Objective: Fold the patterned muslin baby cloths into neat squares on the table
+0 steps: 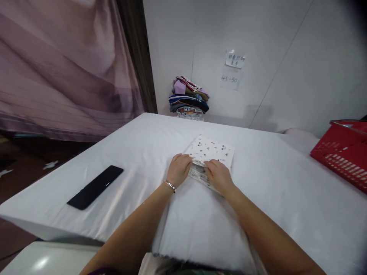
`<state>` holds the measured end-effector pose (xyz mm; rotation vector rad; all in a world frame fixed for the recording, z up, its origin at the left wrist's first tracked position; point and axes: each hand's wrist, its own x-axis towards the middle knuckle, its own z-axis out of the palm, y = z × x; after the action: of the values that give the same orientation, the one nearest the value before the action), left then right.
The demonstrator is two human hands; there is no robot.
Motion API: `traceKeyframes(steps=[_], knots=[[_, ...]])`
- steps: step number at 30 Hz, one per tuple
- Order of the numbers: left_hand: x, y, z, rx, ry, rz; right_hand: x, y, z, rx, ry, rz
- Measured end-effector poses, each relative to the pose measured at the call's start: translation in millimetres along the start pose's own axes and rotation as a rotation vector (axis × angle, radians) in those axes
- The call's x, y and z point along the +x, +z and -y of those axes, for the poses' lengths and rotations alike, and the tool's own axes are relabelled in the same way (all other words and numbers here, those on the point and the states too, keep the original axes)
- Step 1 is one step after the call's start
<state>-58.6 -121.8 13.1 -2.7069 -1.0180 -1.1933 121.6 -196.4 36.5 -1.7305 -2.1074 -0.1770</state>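
A white cloth with a small dark print (210,148) lies folded in layers near the middle of the table. My left hand (179,168), with a bracelet at its wrist, pinches the cloth's near left edge. Opposite it, my right hand (218,175) grips the same edge with its thumb and fingers. Between the two hands the top layer is lifted a little, and the folds beneath it show. Parts of the lower layers are covered by my fingers.
A white sheet covers the table (137,152). To the left lies a flat black board (96,187). On the right stands a red plastic basket (344,152). Folded clothes (189,101) are stacked beyond the far edge, below a handwritten note (233,61). A pinkish curtain (65,68) hangs at left.
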Motion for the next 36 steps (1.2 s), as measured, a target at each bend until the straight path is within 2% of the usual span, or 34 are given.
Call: traceKeyframes(steps=[2, 3, 8, 16, 22, 25, 29, 36], knots=[[-0.9, -2.5, 0.1, 0.012, -0.029, -0.063, 2.3, -0.5, -2.6, 0.055, 0.054, 0.018], [-1.7, -3.6, -0.6, 0.019, -0.035, -0.057, 2.3, 0.0, -3.4, 0.07, 0.072, 0.03], [-6.0, -1.7, -8.7, 0.015, 0.052, 0.203, -1.8, 6.4, -5.0, 0.083, 0.076, 0.05], [-2.1, 7.0, -13.5, 0.109, 0.054, 0.368, -3.0, 6.7, -5.5, 0.048, 0.058, 0.049], [-4.7, 6.5, -14.1, 0.128, 0.007, 0.354, -3.9, 3.7, -5.1, -0.024, 0.049, 0.072], [-5.8, 2.4, -15.2, 0.102, -0.036, 0.38, -4.1, 1.9, -4.1, -0.058, 0.042, 0.132], [-6.2, -2.8, -17.1, 0.089, -0.012, 0.397, -6.4, 1.8, -1.8, -0.044, -0.007, 0.193], [-6.7, -1.2, -17.5, 0.083, -0.053, 0.355, -13.7, 3.4, 5.2, -0.022, -0.039, 0.186]])
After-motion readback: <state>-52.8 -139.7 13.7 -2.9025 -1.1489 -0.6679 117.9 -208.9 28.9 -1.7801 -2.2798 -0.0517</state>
